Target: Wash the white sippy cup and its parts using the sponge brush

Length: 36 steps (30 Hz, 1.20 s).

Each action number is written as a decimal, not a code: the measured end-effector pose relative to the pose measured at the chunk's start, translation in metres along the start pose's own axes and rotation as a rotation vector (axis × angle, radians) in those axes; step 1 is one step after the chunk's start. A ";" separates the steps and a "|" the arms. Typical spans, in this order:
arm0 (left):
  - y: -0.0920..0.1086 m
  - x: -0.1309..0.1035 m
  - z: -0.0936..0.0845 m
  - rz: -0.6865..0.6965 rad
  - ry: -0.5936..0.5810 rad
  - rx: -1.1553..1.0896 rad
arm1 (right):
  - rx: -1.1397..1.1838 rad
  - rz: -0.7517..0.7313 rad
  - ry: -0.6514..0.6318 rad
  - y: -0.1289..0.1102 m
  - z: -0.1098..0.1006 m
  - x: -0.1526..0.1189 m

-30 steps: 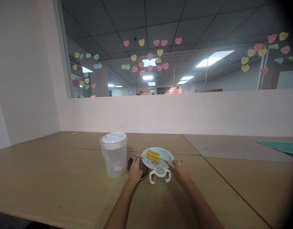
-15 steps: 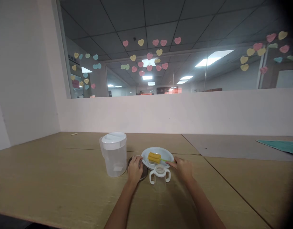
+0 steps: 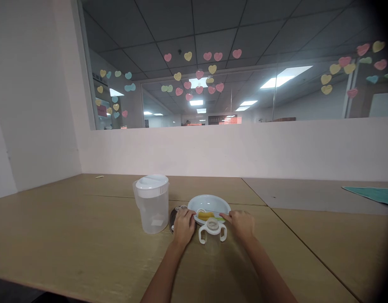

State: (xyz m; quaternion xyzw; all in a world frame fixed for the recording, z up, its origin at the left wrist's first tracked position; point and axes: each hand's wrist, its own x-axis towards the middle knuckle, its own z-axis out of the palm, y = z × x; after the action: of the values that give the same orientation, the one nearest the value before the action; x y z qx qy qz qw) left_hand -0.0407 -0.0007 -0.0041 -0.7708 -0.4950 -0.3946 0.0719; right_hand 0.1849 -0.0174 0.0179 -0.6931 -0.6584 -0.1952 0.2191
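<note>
My right hand [image 3: 242, 224] pinches the green handle of a yellow sponge brush [image 3: 206, 215], whose head is low inside a white plate or shallow bowl [image 3: 209, 199]. Fingers closed together, my left hand [image 3: 184, 226] is at the left rim of the plate, close to a small pale ring-shaped piece [image 3: 200, 211]; what it grips, if anything, I cannot make out. In front of the plate stands a clear bottle with a white two-handled collar [image 3: 212, 231], its mouth uncovered. Under my left hand lies a dark round plate [image 3: 172, 218], partly hidden, with small whitish parts [image 3: 181, 207] at its back edge.
A translucent pitcher with a white lid [image 3: 154, 206] stands left of my left hand. At the far right lies a teal cloth [image 3: 372, 195] on the wooden table [image 3: 86, 240]. Behind the table rises a low wall [image 3: 162, 151] below a window with heart-shaped notes.
The sponge head has moved lower in the plate, toward the bottle, and looks flatter. My left hand has shifted slightly right, its fingertips closer to the sponge. My right hand keeps the handle.
</note>
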 end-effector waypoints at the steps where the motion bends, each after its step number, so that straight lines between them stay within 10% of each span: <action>1: 0.002 -0.001 0.000 0.007 -0.010 0.002 | 0.005 -0.006 -0.019 -0.002 -0.001 0.000; 8: 0.016 0.006 0.000 0.051 -0.087 -0.065 | 0.048 0.099 0.048 -0.003 0.000 -0.001; 15: 0.021 0.044 0.015 0.051 -0.410 -0.122 | 0.178 0.404 0.159 0.011 0.002 0.001; 24: 0.025 0.082 0.045 0.049 -0.811 -0.159 | 0.371 0.434 0.158 0.022 0.022 0.004; 36: 0.029 0.082 0.042 -0.105 -0.753 -0.124 | 0.406 0.447 0.018 0.018 0.010 0.003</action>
State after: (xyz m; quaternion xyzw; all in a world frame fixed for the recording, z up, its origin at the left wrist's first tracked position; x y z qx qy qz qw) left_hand 0.0220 0.0639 0.0308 -0.8383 -0.5007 -0.1160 -0.1819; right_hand 0.2033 -0.0097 0.0106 -0.7611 -0.5129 -0.0126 0.3968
